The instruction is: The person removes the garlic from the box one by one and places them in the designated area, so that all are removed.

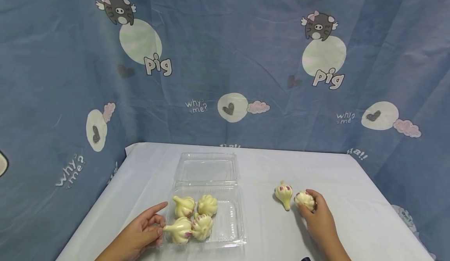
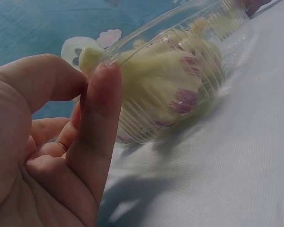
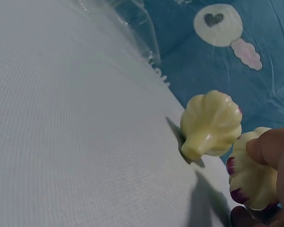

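Garlic bulb [image 1: 305, 201] pinched in my right hand [image 1: 320, 218], on the right side of the white table [image 1: 260, 229]! Head view: just beside it lies a second bulb [image 1: 283, 193], thick stem pointing my way. Over to the left sits the clear container [image 1: 230, 210], lid [image 1: 207, 171] folded back, four bulbs [image 1: 202, 226] huddled in its left part, two near, two far. My left hand [image 1: 142, 229] is right there at its left edge.

Left wrist view: thumb and finger pinch that clear rim, and purple-marked garlic shows through the ribbed wall.

Right wrist view: my thumb presses the held bulb's pale side, purple patches showing; whether it touches the cloth, I can't tell! The second bulb is next to it, and clear plastic shows farther off, against the blue curtain [image 3: 217, 80].
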`<action>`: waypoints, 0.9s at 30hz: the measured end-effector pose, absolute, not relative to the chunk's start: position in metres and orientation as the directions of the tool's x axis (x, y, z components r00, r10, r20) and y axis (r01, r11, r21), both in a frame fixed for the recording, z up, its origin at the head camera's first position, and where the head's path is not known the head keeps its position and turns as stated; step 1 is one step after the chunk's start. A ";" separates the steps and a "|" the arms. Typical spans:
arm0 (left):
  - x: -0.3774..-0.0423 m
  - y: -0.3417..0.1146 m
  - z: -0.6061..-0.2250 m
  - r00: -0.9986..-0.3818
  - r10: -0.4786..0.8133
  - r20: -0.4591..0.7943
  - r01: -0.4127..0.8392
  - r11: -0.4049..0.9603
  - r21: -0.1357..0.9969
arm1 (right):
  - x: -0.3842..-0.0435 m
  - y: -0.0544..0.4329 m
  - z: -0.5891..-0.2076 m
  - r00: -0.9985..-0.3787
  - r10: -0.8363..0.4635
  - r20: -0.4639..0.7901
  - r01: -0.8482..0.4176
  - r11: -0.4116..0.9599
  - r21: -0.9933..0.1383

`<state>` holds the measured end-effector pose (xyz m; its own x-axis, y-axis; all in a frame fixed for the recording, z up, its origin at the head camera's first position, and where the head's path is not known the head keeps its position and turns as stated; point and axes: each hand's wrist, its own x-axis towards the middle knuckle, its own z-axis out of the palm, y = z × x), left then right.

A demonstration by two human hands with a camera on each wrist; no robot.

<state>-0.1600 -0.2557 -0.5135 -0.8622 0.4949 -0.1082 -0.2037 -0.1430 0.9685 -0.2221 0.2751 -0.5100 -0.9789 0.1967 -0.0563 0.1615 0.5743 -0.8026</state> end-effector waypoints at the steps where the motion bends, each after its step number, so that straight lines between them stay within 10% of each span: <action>1: -0.160 -0.256 -0.513 -0.864 0.490 -0.113 -0.208 -0.145 0.967 | -0.223 0.276 -0.511 -0.979 0.197 -0.059 0.164 0.576 -0.801; 27: -0.162 -0.257 -0.515 -0.868 0.477 -0.137 -0.216 -0.115 0.969 | -0.233 0.276 -0.524 -0.974 0.210 -0.085 0.191 0.562 -0.805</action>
<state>-0.1622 -0.2572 -0.5146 -0.8680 0.4773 -0.1370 -0.2165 -0.1155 0.9694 -0.2328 0.2761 -0.5238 -0.9740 0.2101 -0.0849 0.1913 0.5618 -0.8048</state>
